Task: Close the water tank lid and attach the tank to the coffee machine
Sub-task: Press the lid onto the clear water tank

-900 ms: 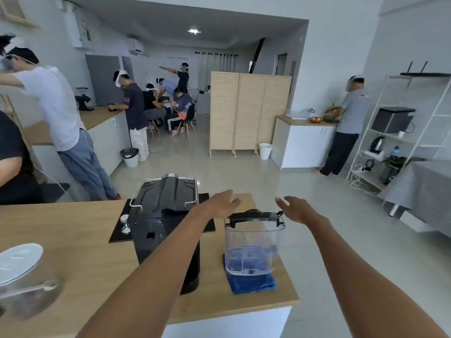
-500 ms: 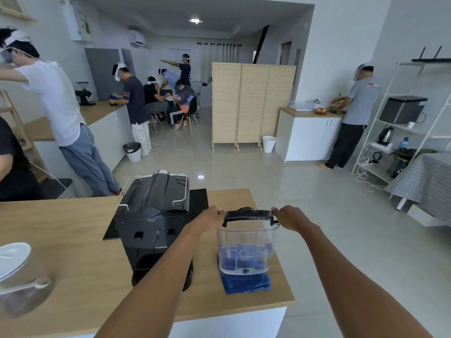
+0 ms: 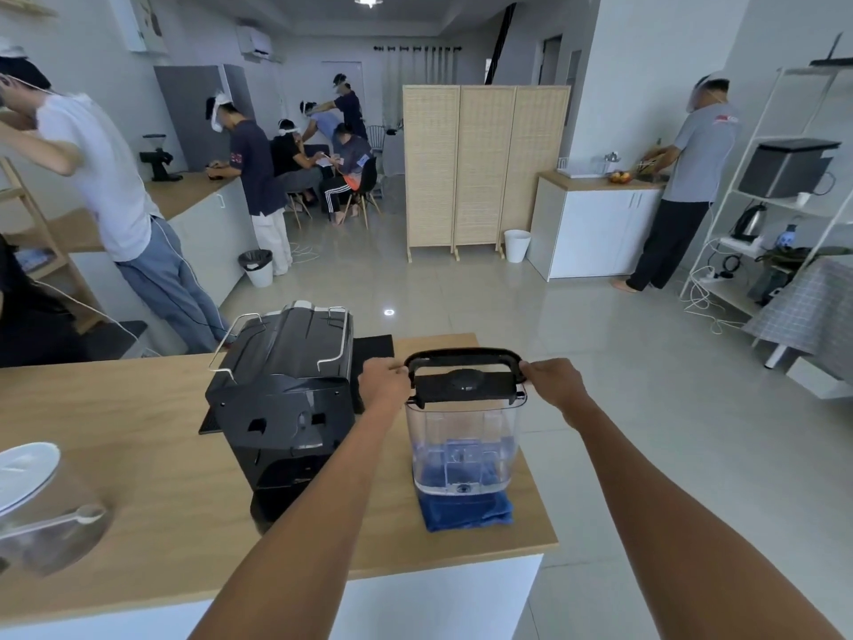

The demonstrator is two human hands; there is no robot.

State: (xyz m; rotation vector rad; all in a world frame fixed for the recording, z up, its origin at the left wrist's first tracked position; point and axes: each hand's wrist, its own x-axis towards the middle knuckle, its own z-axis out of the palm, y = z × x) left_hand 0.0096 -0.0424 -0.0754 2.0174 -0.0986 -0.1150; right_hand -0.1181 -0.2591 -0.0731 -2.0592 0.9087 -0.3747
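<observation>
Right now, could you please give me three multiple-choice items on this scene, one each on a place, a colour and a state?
1. Where does the tank stand?
A. On the machine
B. On a cloth beside the machine
C. On the floor

2. What colour is the cloth?
A. Blue
B. Red
C. White

3. What are the hands doing?
A. Resting on the counter
B. One lifts the machine
C. Both grip the tank's handle ends

Answers:
1 B: the tank sits on the cloth, to the right of the machine.
2 A: blue cloth shows beneath the tank.
3 C: the left hand and right hand close on opposite ends of the handle.
</observation>
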